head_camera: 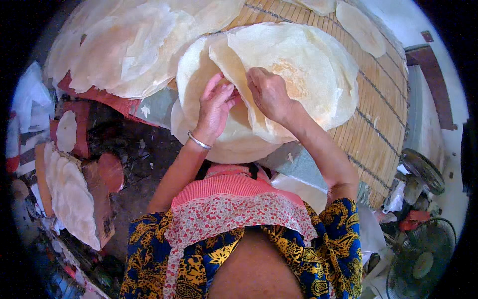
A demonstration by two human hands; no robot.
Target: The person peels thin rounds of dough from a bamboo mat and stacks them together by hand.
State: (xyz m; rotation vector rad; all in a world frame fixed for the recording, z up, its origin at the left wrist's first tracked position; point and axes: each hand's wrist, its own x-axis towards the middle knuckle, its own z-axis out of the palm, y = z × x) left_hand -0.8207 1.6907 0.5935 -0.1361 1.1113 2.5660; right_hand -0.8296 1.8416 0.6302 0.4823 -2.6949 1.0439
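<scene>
A stack of thin, pale round flatbread-like sheets (317, 48) lies in front of me. The top sheet is partly lifted, and its raised edge (227, 63) slants across the middle of the stack. My right hand (269, 91) pinches this sheet near the raised edge, fingers curled in. On the other side of the edge is my left hand (216, 102), a bracelet (199, 141) at its wrist. Its thumb and fingers are bent close to the sheet's underside; whether they grip it is hidden. A browned patch (289, 78) shows on the sheet right of my right hand.
A slatted bamboo mat (377, 101) lies under the stack and to its right. More sheets form a broad pile (123, 48) at upper left. Further sheets (71, 194) lie low on the left. Two fans (422, 258) (424, 170) stand at the right.
</scene>
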